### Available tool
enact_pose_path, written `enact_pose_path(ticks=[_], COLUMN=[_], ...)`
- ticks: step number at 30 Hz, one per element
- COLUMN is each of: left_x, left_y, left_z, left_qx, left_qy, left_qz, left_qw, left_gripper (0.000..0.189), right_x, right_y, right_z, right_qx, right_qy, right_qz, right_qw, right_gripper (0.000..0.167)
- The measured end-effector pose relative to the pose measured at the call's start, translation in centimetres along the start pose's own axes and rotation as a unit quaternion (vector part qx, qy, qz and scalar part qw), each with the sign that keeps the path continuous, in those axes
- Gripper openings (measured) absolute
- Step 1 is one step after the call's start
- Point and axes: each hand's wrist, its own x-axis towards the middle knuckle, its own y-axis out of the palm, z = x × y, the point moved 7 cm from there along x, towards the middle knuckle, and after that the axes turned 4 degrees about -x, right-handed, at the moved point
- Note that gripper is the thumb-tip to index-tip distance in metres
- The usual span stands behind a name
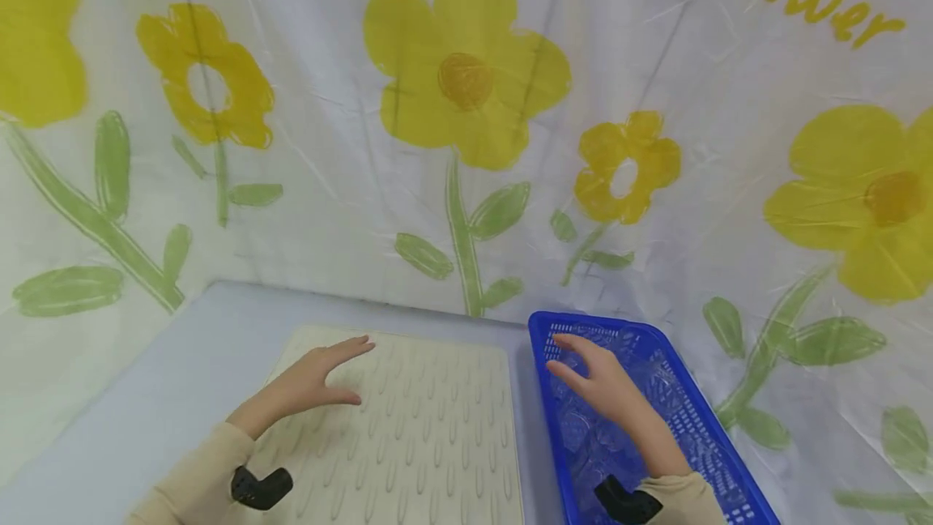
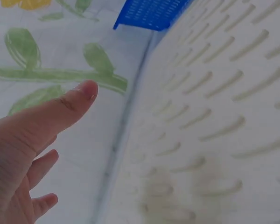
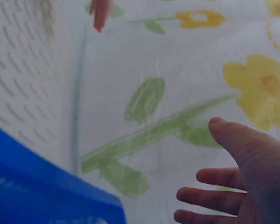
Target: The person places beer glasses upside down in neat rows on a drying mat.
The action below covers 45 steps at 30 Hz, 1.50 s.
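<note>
My left hand (image 1: 321, 379) hovers over a cream board (image 1: 437, 420) with rows of raised slender pegs; its thumb and fingers are spread apart with nothing between them. Over the far left part of a blue plastic basket (image 1: 545, 411) is my right hand (image 1: 601, 383), its thumb and fingers parted and holding nothing. Inside the basket lie clear, see-through items (image 1: 583, 440), partly hidden by the right hand and forearm. In the left wrist view the thumb (image 2: 79, 98) points toward the board. The right wrist view shows the right hand's fingers (image 3: 214, 198) loosely extended.
The board and basket stand side by side on a pale table (image 1: 219, 330). Behind the table hangs a white curtain (image 1: 321, 209) printed with yellow flowers. Each sleeve carries a black wrist device, one on the left (image 1: 258, 488) and one on the right (image 1: 627, 501).
</note>
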Motion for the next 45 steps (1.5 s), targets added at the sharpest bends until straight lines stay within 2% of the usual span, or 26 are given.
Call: enact_pose_path(ticks=[3, 6, 8, 11, 14, 16, 22, 25, 29, 32, 36, 39, 43, 45], left_x=[-1.3, -2.6, -3.5, -4.4, -4.6, -4.6, -5.0, -5.2, -5.0, -5.0, -5.0, -4.9, -4.9, -4.9], left_y=[-0.1, -0.3, -0.6, -1.2, -1.0, -0.7, -0.2, -0.3, -0.7, -1.0, -1.4, -1.6, -1.6, -1.6], left_z=[2.0, 4.0, 5.1, 6.6, 7.8, 8.6, 10.3, 10.7, 11.4, 11.9, 12.0, 11.9, 12.3, 12.6], left_qx=[-0.022, -0.037, -0.035, -0.011, 0.015, 0.020, 0.018, 0.018, 0.017, 0.021, 0.015, -0.003, -0.009, -0.003], left_qy=[-0.033, -0.065, -0.064, -0.041, -0.018, -0.021, -0.076, -0.094, -0.108, -0.093, -0.026, 0.025, 0.013, -0.018], left_qz=[0.012, 0.017, 0.004, -0.035, -0.055, -0.054, -0.048, -0.045, -0.036, -0.026, -0.024, -0.033, -0.032, -0.025], left_qw=[0.9991, 0.9971, 0.9973, 0.9985, 0.9982, 0.9981, 0.9958, 0.9944, 0.9934, 0.9951, 0.9993, 0.9991, 0.9994, 0.9995], left_gripper=[0.072, 0.069, 0.064, 0.052, 0.043, 0.040, 0.042, 0.046, 0.051, 0.046, 0.034, 0.032, 0.033, 0.034], right_x=[-1.3, -2.3, -2.8, -3.2, -3.5, -3.7, -5.9, -7.7, -9.9, -10.8, -11.3, -11.5, -11.3, -11.1], right_y=[-1.6, -1.9, -1.6, -1.0, -0.8, -0.9, -1.9, -2.2, -2.0, -1.6, -0.8, -0.4, 0.2, 0.6], right_z=[-2.4, -4.2, -5.0, -5.8, -6.3, -6.3, -5.7, -5.4, -5.5, -6.0, -6.8, -7.1, -7.3, -7.4], right_qx=[0.003, 0.010, 0.016, 0.021, 0.025, 0.023, 0.035, 0.042, 0.020, 0.016, 0.025, 0.013, -0.012, -0.020], right_qy=[0.012, 0.031, 0.041, 0.053, 0.065, 0.069, 0.083, 0.116, 0.166, 0.205, 0.242, 0.251, 0.256, 0.258], right_qz=[-0.021, -0.022, -0.015, -0.009, -0.008, -0.011, -0.029, -0.031, -0.018, 0.002, 0.030, 0.043, 0.033, 0.023], right_qw=[0.9997, 0.9992, 0.9989, 0.9983, 0.9975, 0.9973, 0.9955, 0.9919, 0.9857, 0.9786, 0.9695, 0.9668, 0.9661, 0.9655], right_gripper=[0.044, 0.042, 0.042, 0.043, 0.042, 0.042, 0.042, 0.045, 0.056, 0.066, 0.077, 0.082, 0.084, 0.084])
